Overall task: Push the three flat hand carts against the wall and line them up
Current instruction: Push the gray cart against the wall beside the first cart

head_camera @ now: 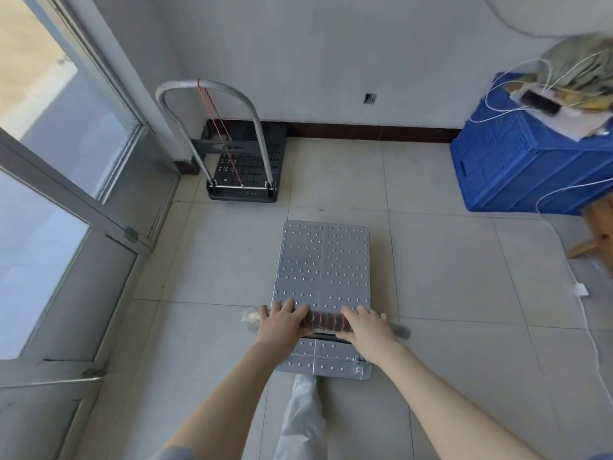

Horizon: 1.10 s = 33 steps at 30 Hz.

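the person is wearing short grey-blue sleeves, their edges showing at about 7 and 5 o'clock, leaving both forearms bare. the left grip (284, 322) and right grip (367, 327) are wearing nothing. a pale grey-white trouser leg (303, 423) is showing at 6 o'clock.

Honestly, you've got nothing readable here. No label, brand or number shows on either cart or the crate.

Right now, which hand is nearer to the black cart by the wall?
Left. The left hand grips the handle's left end, more below the black cart; the right hand is further right.
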Motion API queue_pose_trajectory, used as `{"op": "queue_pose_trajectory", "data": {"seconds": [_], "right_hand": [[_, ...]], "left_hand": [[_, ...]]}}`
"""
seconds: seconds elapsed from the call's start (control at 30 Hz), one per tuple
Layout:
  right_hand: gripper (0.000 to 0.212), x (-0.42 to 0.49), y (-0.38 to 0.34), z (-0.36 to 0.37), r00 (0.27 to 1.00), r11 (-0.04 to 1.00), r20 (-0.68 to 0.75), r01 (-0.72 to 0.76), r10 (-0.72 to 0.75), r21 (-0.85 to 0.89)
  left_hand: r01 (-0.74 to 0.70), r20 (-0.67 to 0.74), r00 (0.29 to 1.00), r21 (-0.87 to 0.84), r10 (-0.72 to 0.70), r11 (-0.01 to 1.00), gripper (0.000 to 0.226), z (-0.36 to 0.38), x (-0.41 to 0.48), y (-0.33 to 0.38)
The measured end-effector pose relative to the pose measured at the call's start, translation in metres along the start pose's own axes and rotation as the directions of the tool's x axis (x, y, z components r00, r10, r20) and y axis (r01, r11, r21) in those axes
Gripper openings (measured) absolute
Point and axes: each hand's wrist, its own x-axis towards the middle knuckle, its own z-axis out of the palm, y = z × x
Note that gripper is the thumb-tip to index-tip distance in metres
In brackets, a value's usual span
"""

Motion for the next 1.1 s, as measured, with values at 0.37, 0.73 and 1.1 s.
{"op": "queue_pose_trajectory", "data": {"seconds": [0.37,0.73,1.1], "right_hand": [[0.055,0.127,0.027,-0.107,1.0,1.0,0.0,-0.011,0.011,0.021],[0.049,0.249,0.076,-0.218,0.999,1.0,0.011,0.03,-0.03,-0.004],[0.051,0.367,0.116,-0.318,1.0,0.999,0.02,0.021,-0.021,-0.024]], "left_hand": [[-0.019,-0.022,1.0,0.015,0.02,1.0,0.044,-0.087,0.144,-0.022],[0.025,-0.022,0.999,-0.001,-0.025,1.0,0.041,-0.175,0.281,-0.017],[0.015,-0.022,1.0,-0.02,-0.015,1.0,0.043,-0.258,0.413,-0.023]]}}
